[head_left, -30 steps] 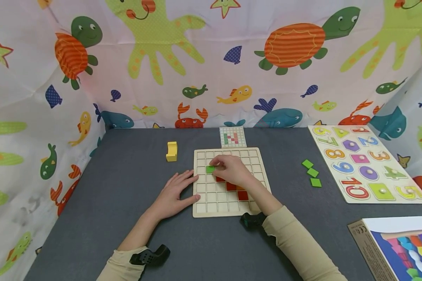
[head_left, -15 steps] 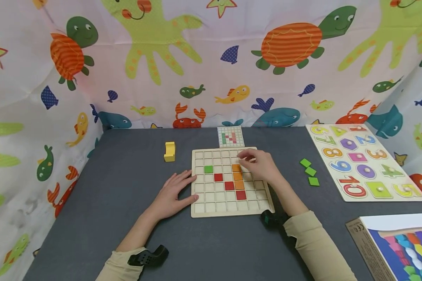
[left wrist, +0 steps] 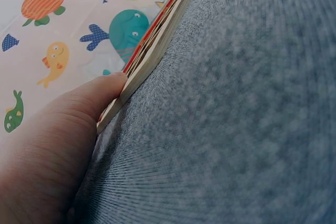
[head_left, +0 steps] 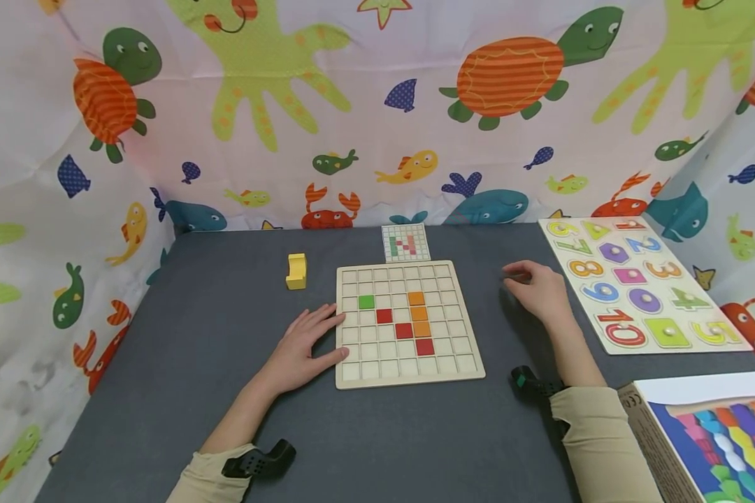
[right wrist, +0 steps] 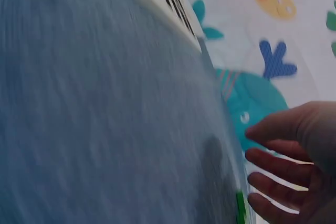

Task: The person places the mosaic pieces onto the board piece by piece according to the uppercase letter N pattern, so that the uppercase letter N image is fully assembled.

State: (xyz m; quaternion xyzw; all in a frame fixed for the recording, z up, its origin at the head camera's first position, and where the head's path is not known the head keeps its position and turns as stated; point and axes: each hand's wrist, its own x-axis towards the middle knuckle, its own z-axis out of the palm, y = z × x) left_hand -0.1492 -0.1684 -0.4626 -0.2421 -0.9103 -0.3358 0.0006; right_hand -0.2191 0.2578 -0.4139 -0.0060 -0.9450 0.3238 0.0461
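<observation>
A wooden grid board (head_left: 409, 383) lies on the dark table. My left hand (head_left: 302, 351) rests at its left edge, fingers extended; in the left wrist view the thumb (left wrist: 97, 95) touches the board's rim. Seated in the cells are a green square tile (head_left: 366, 302), several orange tiles (head_left: 420, 313) in a column, and red tiles (head_left: 404, 330) on a diagonal. Right of the board, my right hand (head_left: 537, 290) hovers with loosely bent fingers, holding nothing. A green tile (right wrist: 241, 207) lies below its fingers in the right wrist view; the head view has the loose green tiles hidden by this hand.
Behind the board lies a small pattern card (head_left: 405, 242). Yellow pieces (head_left: 296, 271) stand at the back left. A number and shape puzzle board (head_left: 644, 286) lies on the right, with a box (head_left: 705, 433) in front of it. A printed cloth (head_left: 365, 105) hangs behind.
The right hand has let go of the green tile in the board and moved right, to the loose green tiles. The left hand stays at the board's edge. The head view has shifted slightly.
</observation>
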